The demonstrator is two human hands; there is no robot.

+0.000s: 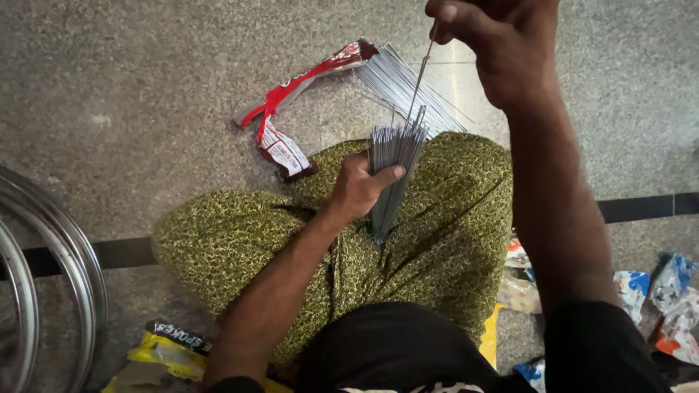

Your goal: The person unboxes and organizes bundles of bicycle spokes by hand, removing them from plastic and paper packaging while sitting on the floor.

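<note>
Head view, looking down over my lap. My left hand (358, 188) is closed around a bundle of thin metal spokes (391, 171), grip clamped about its middle, thumb across the front; the bundle stands nearly upright on my thigh, its long axis running from my knee cloth up and slightly away from me, the upper ends fanning a little. My right hand (502, 44) is raised above and beyond the bundle, near the top edge of the view, fingers pinched together on the tip of a single spoke (421, 76). That one spoke runs steeply down and to the left from the pinch into the top of the bundle, so the bundle lies below and to the left of my right hand, with the spoke's lower end among the others. The left hand is the nearer to the bundle, being on it; the right touches only the one spoke. On the floor (145, 94) past my knee lies a second sheaf of loose spokes (400, 80), spilling from a torn red and white wrapper (291, 109). A metal wheel rim (51, 247) curves in at the left edge. Crumpled packets (659, 298) lie at my right, a yellow packet (164, 349) at my left.
</note>
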